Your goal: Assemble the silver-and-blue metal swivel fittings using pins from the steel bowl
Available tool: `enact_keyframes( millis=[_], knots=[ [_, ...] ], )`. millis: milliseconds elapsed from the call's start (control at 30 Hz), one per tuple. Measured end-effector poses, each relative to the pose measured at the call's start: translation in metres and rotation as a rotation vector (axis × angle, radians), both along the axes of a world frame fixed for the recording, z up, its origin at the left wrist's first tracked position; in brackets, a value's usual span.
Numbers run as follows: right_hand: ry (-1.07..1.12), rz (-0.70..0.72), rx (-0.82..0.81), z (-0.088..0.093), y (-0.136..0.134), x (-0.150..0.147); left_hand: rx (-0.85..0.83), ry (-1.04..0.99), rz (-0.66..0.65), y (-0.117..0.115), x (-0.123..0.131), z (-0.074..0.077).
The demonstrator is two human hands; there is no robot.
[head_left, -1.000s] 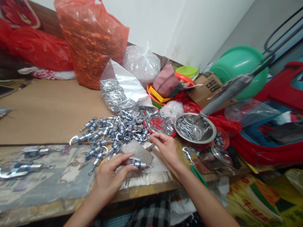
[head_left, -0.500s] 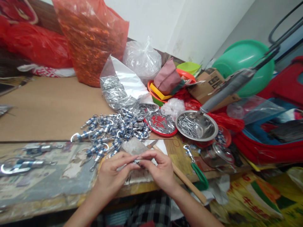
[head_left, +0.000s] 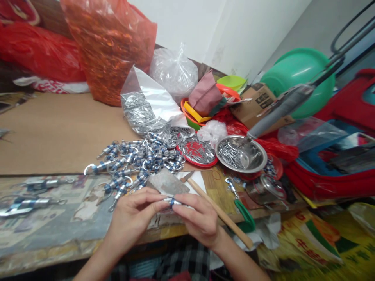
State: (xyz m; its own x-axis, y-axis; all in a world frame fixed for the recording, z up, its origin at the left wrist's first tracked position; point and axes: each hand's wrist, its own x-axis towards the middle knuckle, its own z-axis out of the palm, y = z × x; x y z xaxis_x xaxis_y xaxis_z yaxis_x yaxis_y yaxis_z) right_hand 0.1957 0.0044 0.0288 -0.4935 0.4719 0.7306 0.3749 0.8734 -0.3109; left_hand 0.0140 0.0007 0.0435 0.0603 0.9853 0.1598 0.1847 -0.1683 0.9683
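Note:
Between the fingertips of both hands is a small metal expansion hook bolt part with a blue band (head_left: pixel 171 202), partly covered by the fingers. My left hand (head_left: pixel 133 214) pinches its left end. On the other end, my right hand (head_left: pixel 200 216) has its thumb and fingers closed. Just beyond the fingers lies a flat grey metal slab (head_left: pixel 169 183). A wooden handle (head_left: pixel 221 212) slants past my right hand to the table edge. Left of the slab, many hook bolts with blue rings (head_left: pixel 133 158) lie heaped, several with open hooks.
A steel bowl (head_left: pixel 254 158) holds metal pins, beside a red tray (head_left: pixel 201 164) of small metal pieces. A clear bag of metal parts (head_left: pixel 139 111) leans behind the pile. A grey-handled lever (head_left: pixel 272 111) slants over the bowl. Larger hook bolts (head_left: pixel 35 203) lie at left.
My right hand has turned and its fingers have shifted on the held part, which shows its blue band more plainly. The slab is less covered. The whole view has shifted slightly.

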Motion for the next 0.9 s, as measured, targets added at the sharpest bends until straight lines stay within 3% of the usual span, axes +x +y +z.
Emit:
enact_keyframes(
  millis=[133,233,333,433,567,633,667,767,900],
  knots=[
    [-0.043,0.024,0.047,0.007,0.003,0.002,0.067,0.108,-0.016,0.0,-0.001,0.004],
    [-0.001,0.001,-0.052,0.01,0.003,-0.001,0.087,0.129,0.008,0.002,-0.002,0.007],
    [0.171,-0.043,-0.24,0.01,0.002,-0.009,-0.048,0.098,-0.006,0.003,-0.001,0.008],
    [0.335,-0.121,-0.446,0.009,-0.002,-0.017,-0.273,-0.075,0.029,-0.001,0.002,0.006],
    [0.276,-0.137,-0.647,0.011,0.004,-0.017,-0.4,-0.316,0.086,-0.004,0.006,-0.005],
    [0.129,-0.153,-0.658,0.014,0.022,-0.01,-0.402,-0.344,0.094,-0.004,0.007,-0.01],
    [0.036,-0.237,-0.626,0.015,0.035,-0.006,-0.406,-0.356,0.089,-0.003,0.007,-0.012],
    [-0.284,-0.697,-0.489,0.017,0.087,0.01,-0.443,-0.386,0.036,0.0,0.007,-0.013],
    [-0.445,-0.802,-0.538,0.009,0.146,0.023,-0.47,-0.374,-0.024,0.003,0.006,-0.008]
  ],
)
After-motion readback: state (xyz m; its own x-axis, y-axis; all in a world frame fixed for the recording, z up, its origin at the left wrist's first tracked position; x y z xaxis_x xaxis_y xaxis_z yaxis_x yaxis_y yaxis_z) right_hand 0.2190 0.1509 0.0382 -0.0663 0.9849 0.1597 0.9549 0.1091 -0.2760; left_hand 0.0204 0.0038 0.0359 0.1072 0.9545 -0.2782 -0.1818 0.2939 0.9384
